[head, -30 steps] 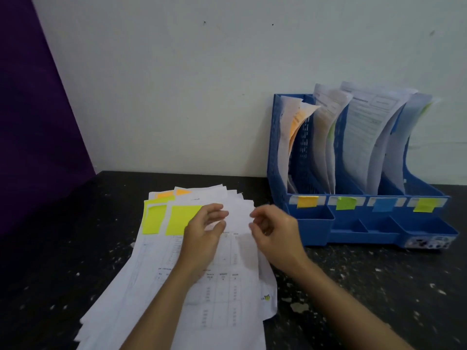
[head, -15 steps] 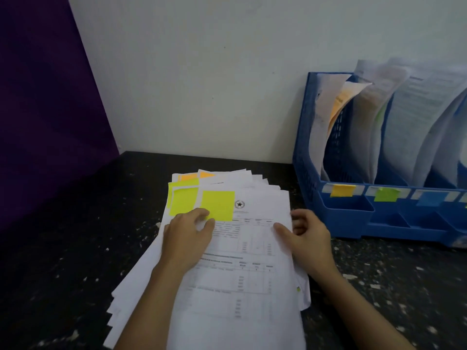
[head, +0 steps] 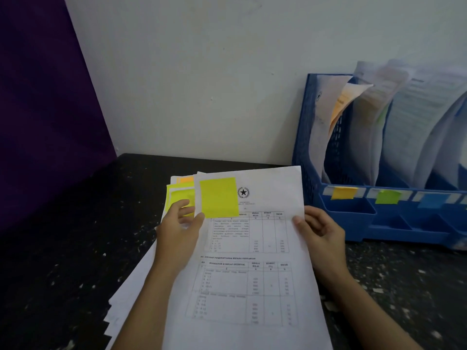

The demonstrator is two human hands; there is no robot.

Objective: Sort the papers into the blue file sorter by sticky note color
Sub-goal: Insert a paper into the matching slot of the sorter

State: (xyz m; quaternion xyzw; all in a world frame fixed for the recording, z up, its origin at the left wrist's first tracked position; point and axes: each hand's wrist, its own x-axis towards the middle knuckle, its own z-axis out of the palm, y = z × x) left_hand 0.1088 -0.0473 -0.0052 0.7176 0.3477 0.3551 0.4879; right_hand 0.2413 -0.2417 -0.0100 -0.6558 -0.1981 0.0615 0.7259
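Observation:
A printed sheet (head: 252, 274) with a yellow sticky note (head: 218, 197) at its top left is lifted off the paper stack (head: 134, 286). My left hand (head: 179, 231) pinches its left edge, thumb on top near the note. My right hand (head: 319, 231) grips its right edge, thumb on the front. Beneath, more sheets show yellow (head: 174, 195) and orange (head: 185, 179) notes. The blue file sorter (head: 305, 152) stands at the right, papers upright in its slots, with orange (head: 342, 193), green (head: 388, 197) and blue (head: 429, 202) labels on its front.
The black speckled table (head: 63, 261) carries everything. A white wall (head: 189, 84) stands right behind the stack and sorter. A purple panel (head: 43, 109) closes off the left side. The sorter's right part is cut off by the frame edge.
Both hands have taken hold of the top yellow-noted sheet and raised it off the stack toward me. The view has shifted left, pushing the sorter toward the right edge.

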